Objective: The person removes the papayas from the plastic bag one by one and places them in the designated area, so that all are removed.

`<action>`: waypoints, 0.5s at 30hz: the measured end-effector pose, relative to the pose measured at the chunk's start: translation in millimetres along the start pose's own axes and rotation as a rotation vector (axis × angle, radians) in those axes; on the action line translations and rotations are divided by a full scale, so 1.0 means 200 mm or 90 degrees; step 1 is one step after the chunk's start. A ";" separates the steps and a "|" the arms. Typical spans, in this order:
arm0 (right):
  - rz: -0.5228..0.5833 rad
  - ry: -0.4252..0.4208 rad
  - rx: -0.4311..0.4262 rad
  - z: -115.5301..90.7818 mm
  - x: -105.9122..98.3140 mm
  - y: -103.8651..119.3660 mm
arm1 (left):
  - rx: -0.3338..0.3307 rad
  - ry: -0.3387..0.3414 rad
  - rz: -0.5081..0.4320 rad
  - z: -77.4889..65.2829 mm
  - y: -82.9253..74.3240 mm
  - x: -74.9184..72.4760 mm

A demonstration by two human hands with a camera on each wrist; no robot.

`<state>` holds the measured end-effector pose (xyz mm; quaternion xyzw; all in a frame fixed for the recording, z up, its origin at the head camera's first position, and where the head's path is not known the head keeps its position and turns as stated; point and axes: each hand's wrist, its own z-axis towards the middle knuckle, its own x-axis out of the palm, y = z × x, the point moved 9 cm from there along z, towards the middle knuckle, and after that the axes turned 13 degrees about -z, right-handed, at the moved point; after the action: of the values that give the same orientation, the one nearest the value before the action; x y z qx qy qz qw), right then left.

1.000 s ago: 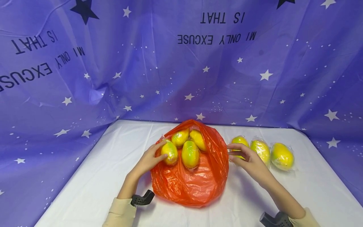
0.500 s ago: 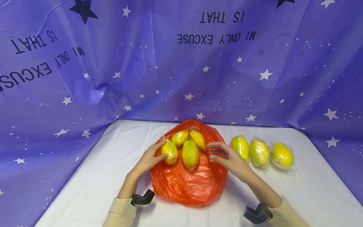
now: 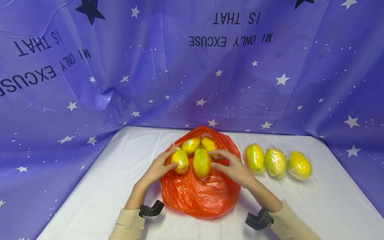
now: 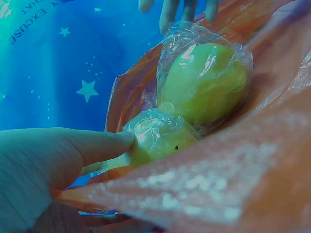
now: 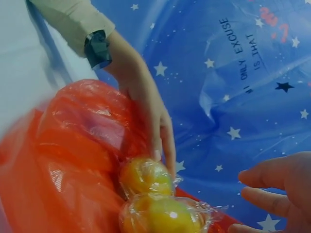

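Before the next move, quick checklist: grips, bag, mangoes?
1. Left grip on left mango: ok, thumb touches it.
2. Right grip closed on front mango: not ok, right wrist view shows a gap.
3. Bag open: ok, four mangoes show in its mouth.
4. Row of three outside the bag: ok, on the table.
5. Bag underside intact: cannot tell, hidden.

Through the head camera I see purple cloth point(image 3: 180, 73) on three sides, printed with stars point(image 3: 282, 79) and upside-down lettering point(image 3: 207, 41). It surrounds a white-covered table point(image 3: 324, 196).
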<state>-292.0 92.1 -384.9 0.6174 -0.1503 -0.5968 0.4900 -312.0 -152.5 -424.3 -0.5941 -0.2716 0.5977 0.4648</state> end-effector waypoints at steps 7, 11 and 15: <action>-0.036 0.007 0.022 0.02 0.07 -0.04 | 0.002 0.002 0.000 0.00 0.00 0.00; -0.064 0.003 0.040 0.02 0.10 -0.06 | 0.000 0.003 0.003 0.00 0.00 0.00; -0.081 -0.007 0.053 0.02 0.11 -0.07 | -0.002 0.003 0.004 0.00 0.00 0.00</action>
<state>-297.0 80.2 -408.6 0.6423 -0.1384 -0.6233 0.4240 -312.5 -152.5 -425.0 -0.5973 -0.2697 0.5970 0.4626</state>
